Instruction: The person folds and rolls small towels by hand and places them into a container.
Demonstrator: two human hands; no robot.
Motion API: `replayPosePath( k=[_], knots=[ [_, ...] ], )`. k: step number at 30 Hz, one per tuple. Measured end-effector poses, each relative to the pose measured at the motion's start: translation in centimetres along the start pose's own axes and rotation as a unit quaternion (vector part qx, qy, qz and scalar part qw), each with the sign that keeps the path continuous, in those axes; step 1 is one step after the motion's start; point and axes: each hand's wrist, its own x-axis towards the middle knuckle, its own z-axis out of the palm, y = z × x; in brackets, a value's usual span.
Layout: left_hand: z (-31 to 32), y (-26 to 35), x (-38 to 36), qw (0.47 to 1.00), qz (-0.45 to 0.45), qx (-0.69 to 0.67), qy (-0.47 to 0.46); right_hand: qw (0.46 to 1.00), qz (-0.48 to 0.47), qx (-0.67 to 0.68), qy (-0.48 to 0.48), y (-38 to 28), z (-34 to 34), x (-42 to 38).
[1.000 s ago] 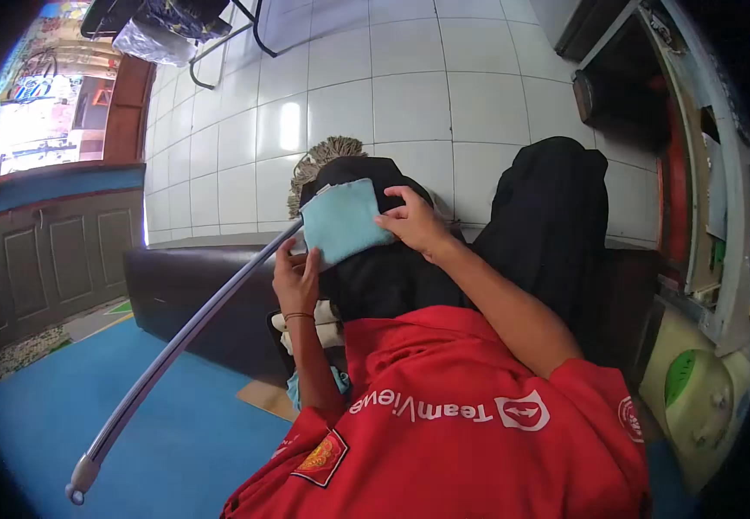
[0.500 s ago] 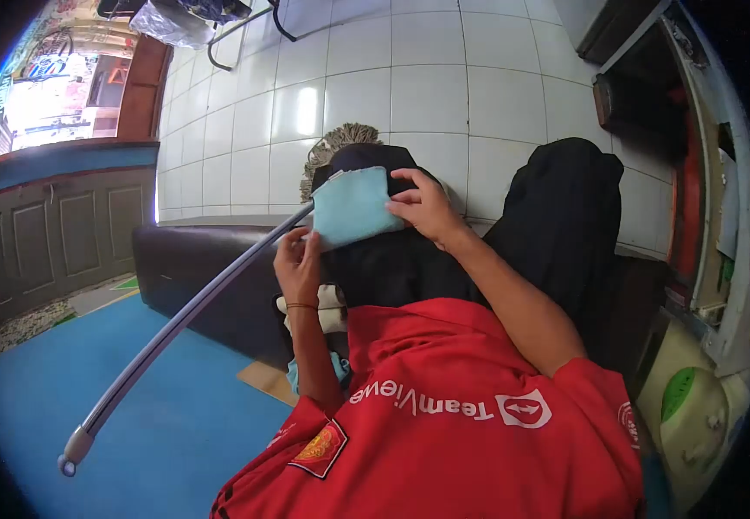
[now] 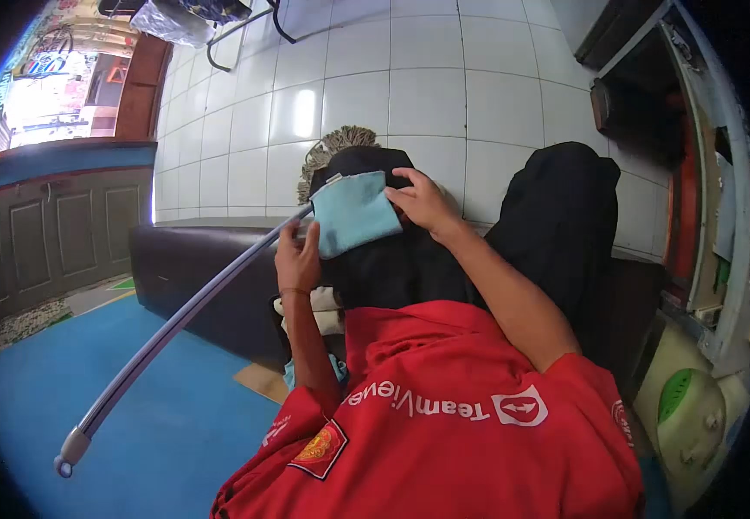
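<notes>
Both hands pinch the blue cloth (image 3: 353, 212): left hand (image 3: 297, 255) clamps its 7 o'clock corner, right hand (image 3: 423, 203) the 3 o'clock edge.

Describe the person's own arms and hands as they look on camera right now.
Both arms are bare from short red sleeves down. The left hand has a thin dark band at the wrist; the right hand wears nothing. The red shirt carries white lettering and a red-and-gold patch.
</notes>
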Motion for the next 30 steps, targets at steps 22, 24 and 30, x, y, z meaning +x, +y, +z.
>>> replayPosePath(
  k=[22,24,30],
  knots=[
    [6.0,5.5,1.0,0.908,0.226,0.340,-0.094,0.998,0.026,-0.064,0.007,0.9,-1.7,2.1],
    [5.7,5.9,1.0,0.906,0.224,0.342,-0.109,0.996,0.039,-0.084,0.010,0.4,-1.7,1.9],
    [5.6,6.2,1.0,0.908,0.214,0.337,-0.128,0.861,-0.335,-0.384,-0.003,0.4,-1.2,2.1]
  ],
)
